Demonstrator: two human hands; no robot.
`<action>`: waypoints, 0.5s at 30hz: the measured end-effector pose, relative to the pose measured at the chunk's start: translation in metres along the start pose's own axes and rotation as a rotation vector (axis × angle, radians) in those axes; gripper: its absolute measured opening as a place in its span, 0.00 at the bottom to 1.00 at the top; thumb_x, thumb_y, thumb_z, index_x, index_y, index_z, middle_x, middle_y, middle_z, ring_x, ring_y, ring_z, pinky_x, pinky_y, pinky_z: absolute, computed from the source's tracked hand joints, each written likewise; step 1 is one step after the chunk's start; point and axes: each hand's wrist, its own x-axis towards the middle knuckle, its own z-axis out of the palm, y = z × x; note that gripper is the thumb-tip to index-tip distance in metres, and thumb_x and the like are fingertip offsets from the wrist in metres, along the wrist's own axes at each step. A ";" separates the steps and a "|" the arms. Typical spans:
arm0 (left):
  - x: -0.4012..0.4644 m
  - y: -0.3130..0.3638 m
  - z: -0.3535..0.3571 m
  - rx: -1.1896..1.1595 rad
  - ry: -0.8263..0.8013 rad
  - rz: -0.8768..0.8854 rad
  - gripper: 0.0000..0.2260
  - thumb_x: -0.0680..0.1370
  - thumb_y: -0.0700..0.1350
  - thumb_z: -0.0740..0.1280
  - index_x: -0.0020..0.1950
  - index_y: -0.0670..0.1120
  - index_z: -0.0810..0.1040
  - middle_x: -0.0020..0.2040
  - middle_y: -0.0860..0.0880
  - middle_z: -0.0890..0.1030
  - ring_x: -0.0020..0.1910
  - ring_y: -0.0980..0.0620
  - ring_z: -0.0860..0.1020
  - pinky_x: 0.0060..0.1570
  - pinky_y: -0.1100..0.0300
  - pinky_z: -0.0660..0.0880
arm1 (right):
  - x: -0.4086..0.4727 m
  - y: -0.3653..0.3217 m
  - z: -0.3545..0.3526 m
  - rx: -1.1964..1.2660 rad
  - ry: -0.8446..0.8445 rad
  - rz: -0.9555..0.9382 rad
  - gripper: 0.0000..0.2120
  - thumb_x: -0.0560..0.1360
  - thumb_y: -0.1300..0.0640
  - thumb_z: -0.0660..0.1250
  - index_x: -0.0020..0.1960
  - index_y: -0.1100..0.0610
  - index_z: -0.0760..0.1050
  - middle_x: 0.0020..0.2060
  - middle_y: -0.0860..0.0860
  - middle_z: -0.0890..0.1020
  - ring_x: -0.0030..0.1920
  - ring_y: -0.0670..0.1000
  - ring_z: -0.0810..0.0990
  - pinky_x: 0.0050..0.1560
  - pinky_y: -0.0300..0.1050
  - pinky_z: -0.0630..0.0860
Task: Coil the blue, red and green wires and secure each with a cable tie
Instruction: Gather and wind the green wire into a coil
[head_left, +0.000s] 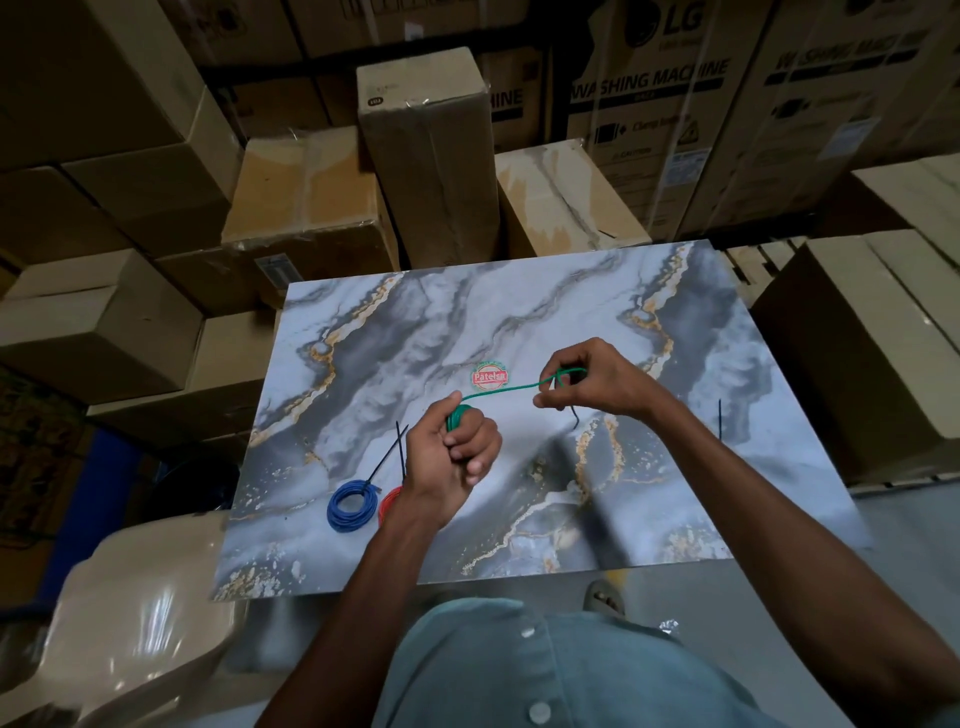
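- Hands: your left hand (451, 457) clenches the partly coiled thin green wire (498, 391); your right hand (589, 382) pinches its free end.
- Tied blue wire coil (351, 505) lies near-left on the marbled surface (675, 493).

Your marbled slab (519, 519) carries the blue coil (351, 505), the red coil (387, 503) just right of it, and a black tie (720, 421) far right of both

Light blue-grey buttoned shirt (519, 670), white buttons, bare forearms.
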 end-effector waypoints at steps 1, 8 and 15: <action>0.000 0.001 -0.002 -0.001 0.029 0.015 0.22 0.79 0.49 0.56 0.24 0.50 0.60 0.22 0.52 0.57 0.20 0.53 0.59 0.19 0.62 0.50 | -0.001 0.002 -0.001 0.077 -0.017 0.015 0.07 0.73 0.63 0.78 0.50 0.57 0.85 0.34 0.59 0.83 0.34 0.51 0.82 0.39 0.44 0.78; 0.004 0.011 -0.020 -0.100 0.195 0.136 0.24 0.81 0.47 0.52 0.24 0.50 0.61 0.21 0.52 0.58 0.20 0.54 0.61 0.16 0.64 0.53 | -0.005 0.014 0.008 0.418 0.038 0.171 0.11 0.78 0.59 0.73 0.60 0.58 0.79 0.44 0.59 0.85 0.29 0.52 0.74 0.31 0.43 0.72; -0.001 -0.003 -0.021 0.198 0.109 0.060 0.24 0.81 0.49 0.53 0.23 0.49 0.59 0.21 0.50 0.56 0.19 0.51 0.61 0.19 0.65 0.55 | 0.003 -0.006 0.012 0.475 0.031 0.079 0.07 0.81 0.61 0.70 0.54 0.65 0.82 0.45 0.60 0.86 0.28 0.49 0.72 0.28 0.38 0.68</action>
